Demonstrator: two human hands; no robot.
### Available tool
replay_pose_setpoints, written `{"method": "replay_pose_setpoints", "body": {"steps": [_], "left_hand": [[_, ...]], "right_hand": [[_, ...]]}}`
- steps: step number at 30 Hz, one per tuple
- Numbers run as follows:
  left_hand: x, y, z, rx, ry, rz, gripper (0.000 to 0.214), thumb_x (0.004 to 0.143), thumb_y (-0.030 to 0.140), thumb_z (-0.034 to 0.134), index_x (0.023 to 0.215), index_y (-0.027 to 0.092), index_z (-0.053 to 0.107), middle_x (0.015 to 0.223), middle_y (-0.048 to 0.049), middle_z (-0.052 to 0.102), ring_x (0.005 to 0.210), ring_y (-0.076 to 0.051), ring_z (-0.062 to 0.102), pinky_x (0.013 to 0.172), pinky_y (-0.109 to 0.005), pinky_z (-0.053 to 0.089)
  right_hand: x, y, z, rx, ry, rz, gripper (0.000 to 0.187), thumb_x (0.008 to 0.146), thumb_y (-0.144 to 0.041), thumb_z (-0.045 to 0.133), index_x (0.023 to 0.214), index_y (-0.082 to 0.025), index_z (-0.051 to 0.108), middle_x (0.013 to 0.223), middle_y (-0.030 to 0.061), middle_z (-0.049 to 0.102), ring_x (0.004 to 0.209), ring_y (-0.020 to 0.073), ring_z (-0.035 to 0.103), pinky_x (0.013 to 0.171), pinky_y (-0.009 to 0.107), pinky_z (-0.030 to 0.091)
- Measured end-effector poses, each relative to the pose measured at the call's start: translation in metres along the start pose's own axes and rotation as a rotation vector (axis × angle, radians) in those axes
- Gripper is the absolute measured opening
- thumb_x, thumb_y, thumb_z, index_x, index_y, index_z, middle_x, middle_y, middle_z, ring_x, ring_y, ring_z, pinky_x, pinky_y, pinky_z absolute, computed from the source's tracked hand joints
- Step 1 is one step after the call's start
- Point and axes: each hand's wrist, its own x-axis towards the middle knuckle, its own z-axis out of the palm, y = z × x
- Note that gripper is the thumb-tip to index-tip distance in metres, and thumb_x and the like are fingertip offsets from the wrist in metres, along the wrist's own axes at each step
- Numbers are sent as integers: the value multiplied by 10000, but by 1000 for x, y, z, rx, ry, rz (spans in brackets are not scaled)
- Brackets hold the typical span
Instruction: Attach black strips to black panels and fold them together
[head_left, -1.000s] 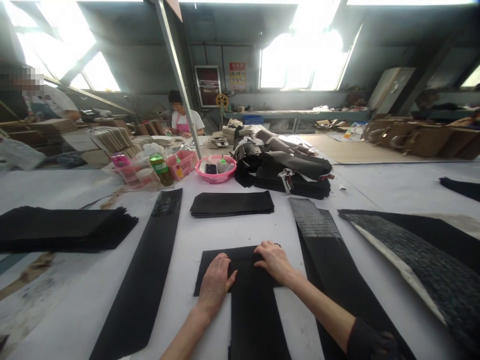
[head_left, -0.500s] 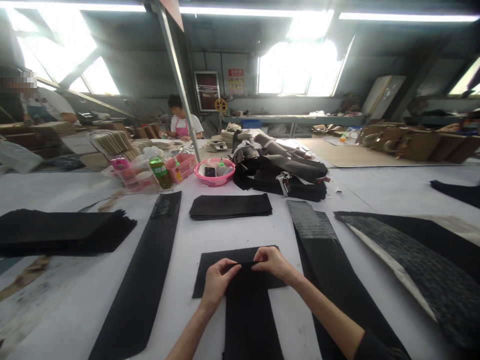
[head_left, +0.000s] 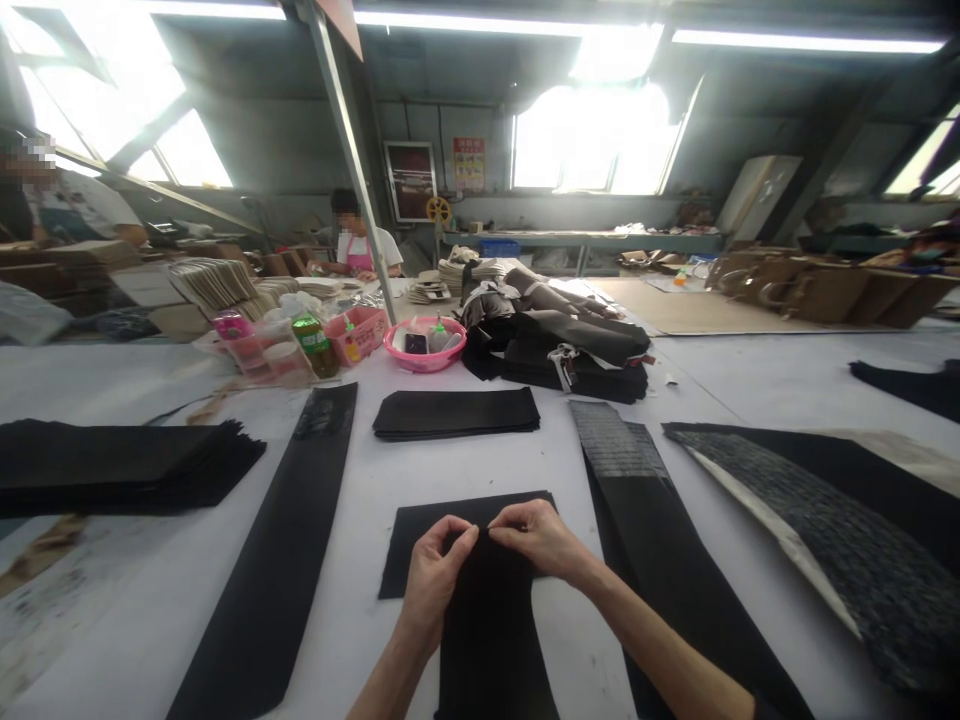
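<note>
A long black fabric strip (head_left: 491, 630) runs from my hands toward the table's near edge. My left hand (head_left: 439, 565) pinches its far edge between thumb and fingers. Close beside it, my right hand (head_left: 536, 535) pinches the same edge, the fingertips of both hands almost meeting. Beneath the hands lies a black rectangular piece (head_left: 405, 545), partly covered by the strip and my fingers. Beyond it rests a small stack of black rectangular pieces (head_left: 457, 412).
Long black strips lie to the left (head_left: 277, 560) and right (head_left: 675, 560). A thick black stack (head_left: 112, 465) sits far left. Behind are a pink basin (head_left: 425, 362), a green-labelled bottle (head_left: 315, 345) and a dark fabric pile (head_left: 562, 345). Two people sit or stand across the table.
My right hand has slid left along the strip's edge, closer to my left hand. The strip's upper end looks drawn in between them. The view has shifted slightly.
</note>
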Motion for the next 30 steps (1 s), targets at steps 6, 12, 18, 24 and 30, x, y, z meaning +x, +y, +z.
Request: {"method": "replay_pose_setpoints", "body": {"steps": [6,12,18,24,30], "left_hand": [[-6,13,3,-90,43,-14,308,715,444,734,735,171,591,605,51,535,528,-79,466,509,-175,378],[-5,14,-3,10,2,-5,325,727,473,720,740,172,597,618,38,541,552,-93,473,525,-186,368],[0,4,-4,176,-58,86,324,780,476,669,753,158,617,628,15,532,582,-108,456,532,-197,360],[-5,17,-17,312,-161,156,300,870,443,577,825,158,658,649,17,497,595,-100,399,536,-200,317],[-5,18,-22,220,-161,106,326,861,456,595,790,140,630,631,19,493,577,-94,398,530,-202,317]], "right_hand": [[-9,19,-21,43,-15,47,175,783,-296,630,820,-176,751,665,5,680,623,135,612,619,242,467],[-17,33,-47,79,-48,84,323,712,-342,714,975,-155,733,877,76,737,759,186,674,708,298,528],[-11,4,-27,-4,-6,16,299,853,-436,584,973,-207,736,882,35,732,832,176,659,771,278,496],[-11,-18,-1,-268,21,-36,192,818,-322,628,672,-216,695,589,-26,617,567,126,531,542,239,357],[-15,-33,-3,-388,39,-94,195,862,-289,579,703,-224,670,631,-30,639,578,121,540,545,233,346]]}}
